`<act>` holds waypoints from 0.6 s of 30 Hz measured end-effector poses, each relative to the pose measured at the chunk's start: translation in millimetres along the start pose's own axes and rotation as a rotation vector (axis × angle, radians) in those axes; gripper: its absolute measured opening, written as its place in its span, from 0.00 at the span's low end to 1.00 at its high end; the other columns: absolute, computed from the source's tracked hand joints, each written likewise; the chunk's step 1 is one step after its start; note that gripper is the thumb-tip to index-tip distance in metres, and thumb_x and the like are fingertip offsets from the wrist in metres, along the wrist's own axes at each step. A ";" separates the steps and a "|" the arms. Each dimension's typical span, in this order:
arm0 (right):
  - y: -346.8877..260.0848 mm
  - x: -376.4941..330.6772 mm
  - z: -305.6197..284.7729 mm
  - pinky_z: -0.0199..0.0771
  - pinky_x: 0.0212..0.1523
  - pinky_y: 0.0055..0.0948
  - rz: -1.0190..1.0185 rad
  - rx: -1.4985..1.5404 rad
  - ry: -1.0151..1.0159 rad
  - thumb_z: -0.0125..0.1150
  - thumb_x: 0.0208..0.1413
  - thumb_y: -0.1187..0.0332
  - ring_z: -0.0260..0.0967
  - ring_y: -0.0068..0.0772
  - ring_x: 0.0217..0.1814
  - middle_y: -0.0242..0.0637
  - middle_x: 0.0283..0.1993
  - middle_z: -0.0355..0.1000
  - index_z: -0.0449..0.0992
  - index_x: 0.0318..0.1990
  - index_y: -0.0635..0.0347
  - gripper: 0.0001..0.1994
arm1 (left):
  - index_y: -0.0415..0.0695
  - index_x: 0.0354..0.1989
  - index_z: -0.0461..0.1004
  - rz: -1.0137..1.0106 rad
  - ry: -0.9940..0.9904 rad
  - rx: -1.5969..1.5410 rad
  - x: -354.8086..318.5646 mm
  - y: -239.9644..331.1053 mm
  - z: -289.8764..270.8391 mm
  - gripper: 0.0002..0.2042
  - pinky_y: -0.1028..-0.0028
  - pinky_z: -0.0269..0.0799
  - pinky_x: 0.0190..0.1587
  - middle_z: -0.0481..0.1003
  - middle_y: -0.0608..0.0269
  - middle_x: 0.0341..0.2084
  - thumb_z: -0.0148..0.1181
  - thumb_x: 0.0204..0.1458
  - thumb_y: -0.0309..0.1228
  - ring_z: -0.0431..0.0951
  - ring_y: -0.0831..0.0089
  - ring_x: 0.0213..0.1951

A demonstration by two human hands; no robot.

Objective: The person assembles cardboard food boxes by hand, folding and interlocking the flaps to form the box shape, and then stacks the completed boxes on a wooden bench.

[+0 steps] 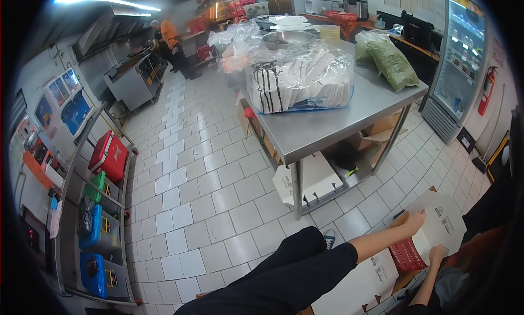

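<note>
While the left hand (415,221) presses flat on a white carton blank (442,222), the right hand (436,254) grips its lower edge. Red crate (406,255) sits just beside.

Commercial kitchen — steel prep table (327,130), tiled floor (207,195), glass-door fridge (458,58), cooking line (134,80)

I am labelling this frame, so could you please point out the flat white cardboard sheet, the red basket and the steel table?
flat white cardboard sheet (445,219), head view, printed face.
red basket (406,256), head view, side wall.
steel table (327,124), head view, bare top.
</note>
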State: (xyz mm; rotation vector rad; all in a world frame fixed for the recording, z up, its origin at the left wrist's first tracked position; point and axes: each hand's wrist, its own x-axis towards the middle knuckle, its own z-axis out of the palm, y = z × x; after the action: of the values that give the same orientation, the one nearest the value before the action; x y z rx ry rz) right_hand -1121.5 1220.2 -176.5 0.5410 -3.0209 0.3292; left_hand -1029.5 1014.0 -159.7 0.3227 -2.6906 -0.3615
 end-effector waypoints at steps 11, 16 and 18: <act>-33.4 -25.4 -38.2 0.68 0.40 0.43 0.084 -0.129 -0.065 0.45 0.46 0.70 0.68 0.56 0.39 0.58 0.36 0.69 0.69 0.36 0.74 0.14 | 0.30 0.53 0.56 0.017 -0.163 0.073 6.2 5.1 -4.7 0.28 0.79 0.71 0.31 0.73 0.57 0.30 0.55 0.39 0.25 0.75 0.71 0.33; -52.7 -34.1 -37.2 0.69 0.39 0.42 0.024 -0.210 -0.009 0.51 0.46 0.69 0.69 0.53 0.38 0.55 0.36 0.69 0.70 0.37 0.72 0.14 | 0.29 0.53 0.55 -0.040 -0.134 0.068 1.3 -6.8 9.8 0.29 0.79 0.71 0.32 0.72 0.56 0.31 0.55 0.39 0.25 0.74 0.71 0.34; -32.7 -30.3 -28.4 0.68 0.40 0.42 0.041 -0.189 0.032 0.52 0.46 0.68 0.68 0.53 0.39 0.55 0.36 0.69 0.70 0.35 0.72 0.14 | 0.29 0.53 0.55 -0.019 -0.143 0.039 5.7 1.3 6.0 0.30 0.79 0.71 0.32 0.72 0.56 0.31 0.55 0.39 0.25 0.75 0.71 0.34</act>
State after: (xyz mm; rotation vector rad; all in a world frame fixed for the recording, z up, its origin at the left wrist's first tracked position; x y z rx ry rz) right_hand -1081.3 1206.7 -145.0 0.4543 -2.9921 0.0513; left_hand -1037.3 1014.9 -162.6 0.3461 -2.8391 -0.3508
